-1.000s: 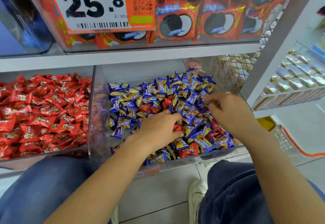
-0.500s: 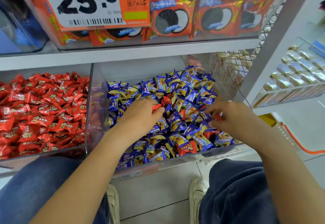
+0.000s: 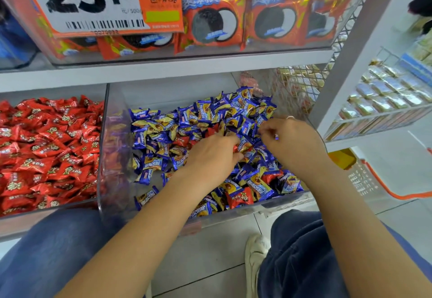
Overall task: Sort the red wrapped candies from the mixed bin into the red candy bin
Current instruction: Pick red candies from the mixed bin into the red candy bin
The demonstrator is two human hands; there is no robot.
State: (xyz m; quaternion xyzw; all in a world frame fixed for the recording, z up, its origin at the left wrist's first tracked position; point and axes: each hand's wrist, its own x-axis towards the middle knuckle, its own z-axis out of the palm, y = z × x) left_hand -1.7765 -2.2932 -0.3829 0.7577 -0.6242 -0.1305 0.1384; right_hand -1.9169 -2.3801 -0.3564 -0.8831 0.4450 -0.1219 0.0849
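From the head camera, the mixed bin, a clear plastic box, fills the middle of the frame, heaped with blue wrapped candies and a scattering of red wrapped candies among them. Both hands are down in the heap at the centre. The left hand lies palm down on the pile with its fingers curled into the candies; a bit of red wrapper shows at its fingertips, but whether the fingers actually grip a candy cannot be told. The right hand, just right of it, has its fingers bent inward and close together above the blue wrappers; what it pinches, if anything, cannot be told. A ring sits on one of its fingers. One red candy lies in plain sight near the front wall of the bin, below both hands; others peek out of the heap just above the left hand.

The red candy bin stands at the left of the frame, touching the mixed bin's side wall and full of red wrappers. On the shelf above, at the top of the frame, cookie packs stand behind a price sign. A wire basket sits at the upper right behind the mixed bin. The person's knees in blue trousers and a white shoe fill the bottom.
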